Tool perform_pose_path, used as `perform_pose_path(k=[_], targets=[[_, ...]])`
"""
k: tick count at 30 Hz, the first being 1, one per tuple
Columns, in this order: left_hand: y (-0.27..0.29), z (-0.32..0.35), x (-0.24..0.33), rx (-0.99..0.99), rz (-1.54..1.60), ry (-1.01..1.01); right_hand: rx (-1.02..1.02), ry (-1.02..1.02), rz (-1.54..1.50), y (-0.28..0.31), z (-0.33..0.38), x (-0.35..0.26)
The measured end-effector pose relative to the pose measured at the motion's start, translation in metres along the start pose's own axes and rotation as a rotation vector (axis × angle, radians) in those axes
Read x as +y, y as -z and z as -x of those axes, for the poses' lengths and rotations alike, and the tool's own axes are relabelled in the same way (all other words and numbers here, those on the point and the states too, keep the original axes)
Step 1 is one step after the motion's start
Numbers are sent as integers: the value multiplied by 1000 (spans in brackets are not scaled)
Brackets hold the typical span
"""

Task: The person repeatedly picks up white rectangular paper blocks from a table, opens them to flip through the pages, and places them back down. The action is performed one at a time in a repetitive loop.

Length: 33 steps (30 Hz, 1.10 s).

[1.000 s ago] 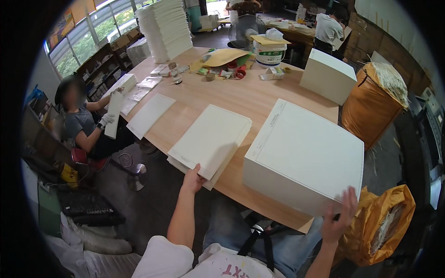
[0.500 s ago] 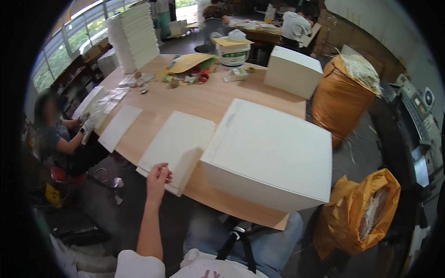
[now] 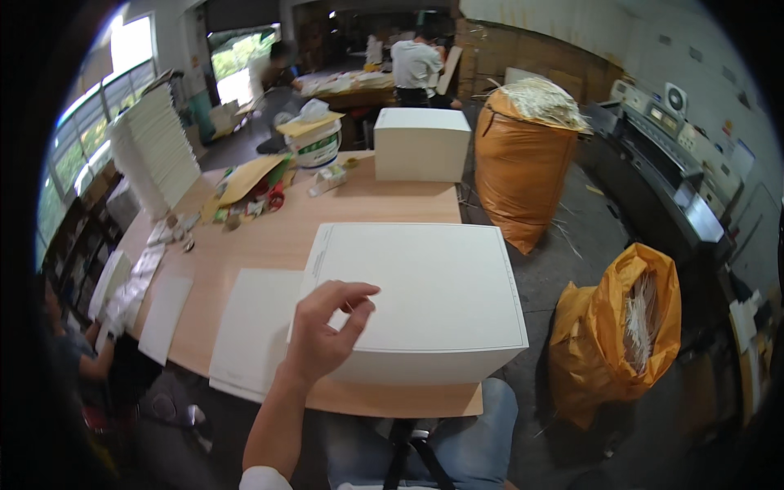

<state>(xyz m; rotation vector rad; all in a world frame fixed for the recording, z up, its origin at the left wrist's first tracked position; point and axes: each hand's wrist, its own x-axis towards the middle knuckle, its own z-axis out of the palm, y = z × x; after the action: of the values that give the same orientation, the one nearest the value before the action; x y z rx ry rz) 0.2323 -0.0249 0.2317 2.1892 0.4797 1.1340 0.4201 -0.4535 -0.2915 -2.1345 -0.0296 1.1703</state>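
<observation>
My left hand (image 3: 327, 327) hangs over the near left part of a tall stack of white paper sheets (image 3: 425, 282). Its fingers curve toward the thumb, with a gap between thumb and fingertips and nothing seen in them. I cannot tell whether it touches the top sheet. The stack stands squared up at the table's near edge, thin printed lines along the sheet's borders. Just to its left lies a lower pile of white sheets (image 3: 253, 322), partly covered by my forearm. My right hand is outside the picture.
The wooden table (image 3: 269, 241) also holds another white stack (image 3: 420, 147), a white bucket (image 3: 318, 143), yellow paper (image 3: 251, 180) and a tall leaning pile (image 3: 155, 147). Two orange sacks of paper shreds (image 3: 523, 175) stand at right. A gloved co-worker (image 3: 86, 351) sits at left; others work behind.
My left hand has moved right, from the lower pile's near edge to above the tall stack. The view has swung to the right.
</observation>
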Motion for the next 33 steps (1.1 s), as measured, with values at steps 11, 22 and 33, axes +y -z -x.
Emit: perform_pose_path(k=[11, 22, 33], targets=[[-61, -28, -8, -443, -114, -134, 384, 701, -418, 120, 75, -257], [-80, -26, -24, -217, 52, -205, 362, 1083, 376, 129, 241, -451], [-82, -23, -21, -308, 169, 3, 63, 1097, -534, 87, 250, -498]])
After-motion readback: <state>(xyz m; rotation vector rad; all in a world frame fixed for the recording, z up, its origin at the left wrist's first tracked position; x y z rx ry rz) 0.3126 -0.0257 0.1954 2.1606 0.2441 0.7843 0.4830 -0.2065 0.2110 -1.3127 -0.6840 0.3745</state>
